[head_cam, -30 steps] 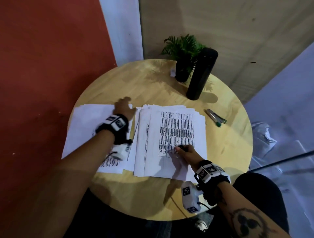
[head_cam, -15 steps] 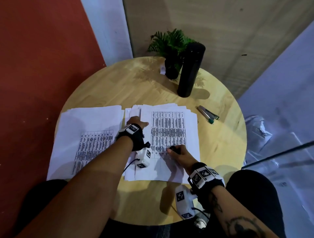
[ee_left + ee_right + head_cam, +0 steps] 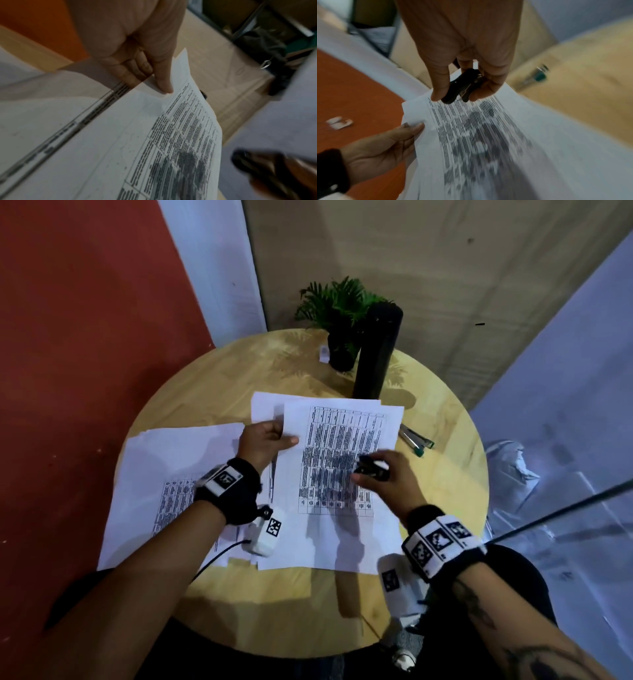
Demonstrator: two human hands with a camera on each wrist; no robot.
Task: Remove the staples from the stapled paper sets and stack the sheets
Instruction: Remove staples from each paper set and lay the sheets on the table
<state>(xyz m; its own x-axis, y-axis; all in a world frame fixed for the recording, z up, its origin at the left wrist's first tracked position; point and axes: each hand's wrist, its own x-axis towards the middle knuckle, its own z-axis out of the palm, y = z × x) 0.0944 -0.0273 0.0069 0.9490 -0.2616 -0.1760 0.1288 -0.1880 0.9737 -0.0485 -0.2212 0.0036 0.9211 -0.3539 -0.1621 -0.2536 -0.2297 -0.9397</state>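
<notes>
The white printed paper set with a dense black table (image 3: 339, 460) is lying over the round light-wood table (image 3: 212, 378), its long axis running away from the person. The left hand (image 3: 263, 441) is pinching its left edge, thumb on top. The right hand (image 3: 383, 477) is gripping a small black staple remover (image 3: 462, 86) above the page. The print is blurring beyond reading. A second white sheet pile (image 3: 164, 474) is lying to the left.
</notes>
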